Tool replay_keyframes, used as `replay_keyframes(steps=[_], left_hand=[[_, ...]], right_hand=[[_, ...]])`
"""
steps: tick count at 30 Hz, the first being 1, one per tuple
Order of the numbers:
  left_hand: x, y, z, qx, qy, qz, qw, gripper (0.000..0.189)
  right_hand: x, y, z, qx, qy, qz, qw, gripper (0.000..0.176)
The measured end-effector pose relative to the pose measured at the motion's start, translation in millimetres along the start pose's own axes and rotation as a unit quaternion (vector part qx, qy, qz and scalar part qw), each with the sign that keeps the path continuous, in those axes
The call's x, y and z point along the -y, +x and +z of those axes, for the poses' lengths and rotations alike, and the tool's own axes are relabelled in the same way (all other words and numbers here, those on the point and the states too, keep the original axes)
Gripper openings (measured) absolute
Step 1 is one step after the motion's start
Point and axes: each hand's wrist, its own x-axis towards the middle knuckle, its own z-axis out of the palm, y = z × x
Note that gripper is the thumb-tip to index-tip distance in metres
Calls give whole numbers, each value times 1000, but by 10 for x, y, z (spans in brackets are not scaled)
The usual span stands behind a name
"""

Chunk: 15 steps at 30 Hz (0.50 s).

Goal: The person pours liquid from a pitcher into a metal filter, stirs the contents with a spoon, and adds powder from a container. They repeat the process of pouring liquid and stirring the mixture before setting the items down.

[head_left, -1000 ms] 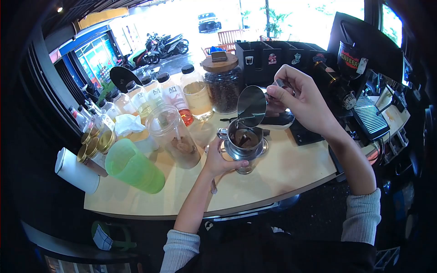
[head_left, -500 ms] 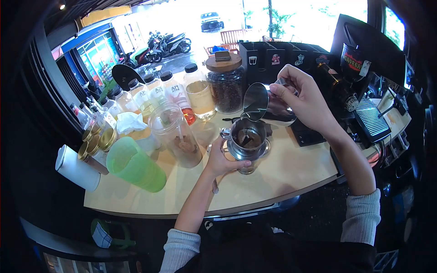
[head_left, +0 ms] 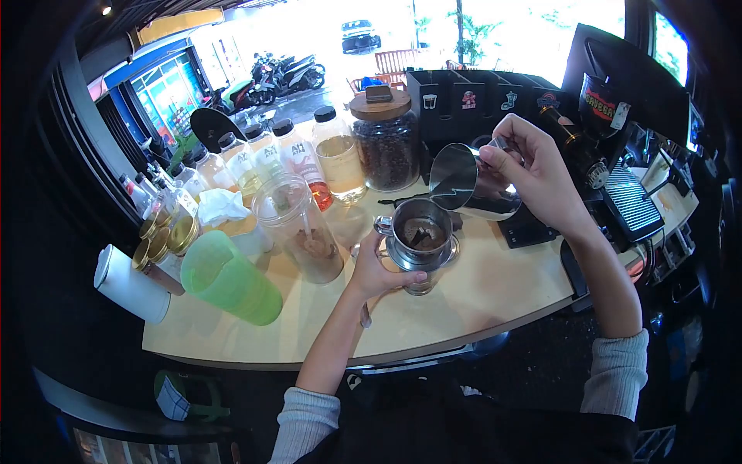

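Note:
A metal coffee dripper (head_left: 421, 228) with dark coffee inside sits on a small glass (head_left: 420, 288) at the middle of the table. My left hand (head_left: 379, 271) is closed round the dripper's lower part and the top of the glass from the left. To the upper right, my right hand (head_left: 533, 166) grips a shiny metal pitcher (head_left: 483, 185) by its handle. The pitcher leans left, its mouth just above and beside the dripper's right rim, and no stream shows from it. Left of my left hand stands a clear plastic cup (head_left: 305, 240) with brown stuff at its bottom.
A green tumbler (head_left: 232, 278) and a white container (head_left: 131, 284) stand at the left. Several bottles (head_left: 338, 155) line the back beside a coffee bean jar (head_left: 384, 147). A black organizer (head_left: 483, 100) and a black scale (head_left: 525, 228) are behind the pitcher, with a grinder (head_left: 599, 108) farther right.
My right hand has drawn the pitcher right, away from over the dripper. The thin stream from its lip has stopped. My left hand stays in place.

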Motion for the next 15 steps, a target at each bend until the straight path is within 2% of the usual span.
replay_keyframes(steps=[4,6,10,15], left_hand=[[-3,-5,3,-3,-5,-4,1000,99],[-62,-9,12,-6,9,-6,1000,97],[-157,-7,17,-2,-1,-39,999,96],[-113,-2,21,-6,-9,-30,999,97]], right_hand=[[-43,-15,-33,15,-10,-3,1000,20],[-50,-35,-21,15,71,23,997,20],[-154,-87,-52,12,109,31,993,20],[-444,-256,-120,-35,111,65,991,18]])
